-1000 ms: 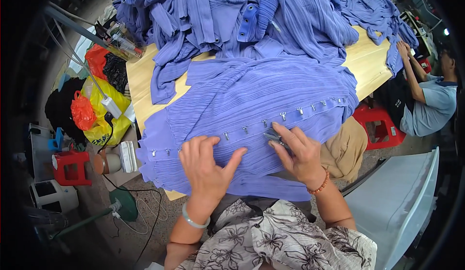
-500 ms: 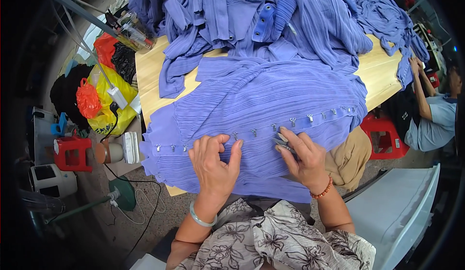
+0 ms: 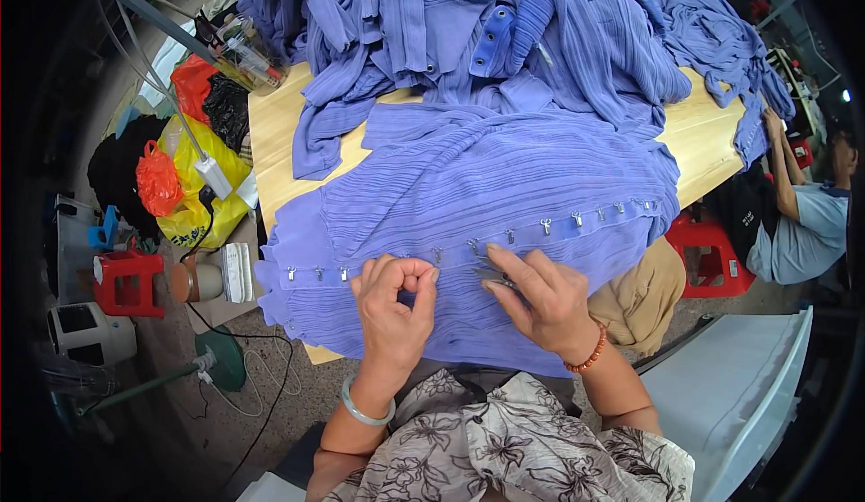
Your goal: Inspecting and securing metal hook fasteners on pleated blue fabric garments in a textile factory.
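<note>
A purple pleated garment (image 3: 505, 187) lies spread across the wooden table (image 3: 270, 150). A band with a row of small metal clips (image 3: 545, 225) runs across it. My left hand (image 3: 395, 308) is curled, thumb and fingers pinching the band's fabric near a clip. Just to its right, my right hand (image 3: 543, 299) rests on the garment and grips a small grey metal tool (image 3: 491, 274) whose tip points at the band. A bangle circles my left wrist and a bead bracelet my right.
A heap of purple garments (image 3: 541, 33) fills the back of the table. A clear jar (image 3: 248, 51) stands at its far left corner. Yellow and red bags (image 3: 185, 187) and a red stool (image 3: 126, 281) sit on the left. Another person (image 3: 802, 214) sits on the right.
My left hand, flat with spread fingers before, has curled into a pinch on the band. My right hand has stayed at the band with the tool.
</note>
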`<state>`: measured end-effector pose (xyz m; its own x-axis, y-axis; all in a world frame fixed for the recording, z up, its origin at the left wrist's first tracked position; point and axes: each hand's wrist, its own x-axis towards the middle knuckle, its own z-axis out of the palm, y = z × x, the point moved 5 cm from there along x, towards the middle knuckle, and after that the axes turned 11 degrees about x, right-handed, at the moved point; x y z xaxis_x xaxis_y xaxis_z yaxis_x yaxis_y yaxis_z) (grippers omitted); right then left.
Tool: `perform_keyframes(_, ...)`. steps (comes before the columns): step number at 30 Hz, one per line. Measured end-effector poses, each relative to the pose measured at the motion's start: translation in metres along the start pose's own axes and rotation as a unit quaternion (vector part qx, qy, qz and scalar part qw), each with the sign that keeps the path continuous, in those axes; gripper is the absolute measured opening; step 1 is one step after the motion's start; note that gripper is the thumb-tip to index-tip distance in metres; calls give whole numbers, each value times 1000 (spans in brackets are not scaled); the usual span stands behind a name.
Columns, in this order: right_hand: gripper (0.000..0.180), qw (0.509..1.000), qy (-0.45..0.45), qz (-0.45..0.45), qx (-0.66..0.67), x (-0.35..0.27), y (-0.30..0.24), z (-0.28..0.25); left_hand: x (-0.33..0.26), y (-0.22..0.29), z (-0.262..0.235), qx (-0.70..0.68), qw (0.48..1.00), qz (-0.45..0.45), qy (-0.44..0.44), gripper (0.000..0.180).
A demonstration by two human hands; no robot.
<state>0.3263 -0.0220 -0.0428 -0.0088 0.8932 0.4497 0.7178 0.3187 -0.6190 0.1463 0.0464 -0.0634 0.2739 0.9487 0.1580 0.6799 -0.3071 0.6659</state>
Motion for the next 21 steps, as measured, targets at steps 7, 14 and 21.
perform_keyframes(7, 45, 1000, 3, 7, -19, 5, 0, -6, 4, 12, -4, 24, 998, 41, 38, 17)
perform_keyframes(14, 43, 999, 28, 0, -16, -8, 2, 4, -3, 4, 4, 163, 982, 51, 82, 33)
perform_keyframes(21, 42, 999, 43, 4, -14, -22, -1, 3, -6, -7, 12, 99, 991, 34, 83, 20)
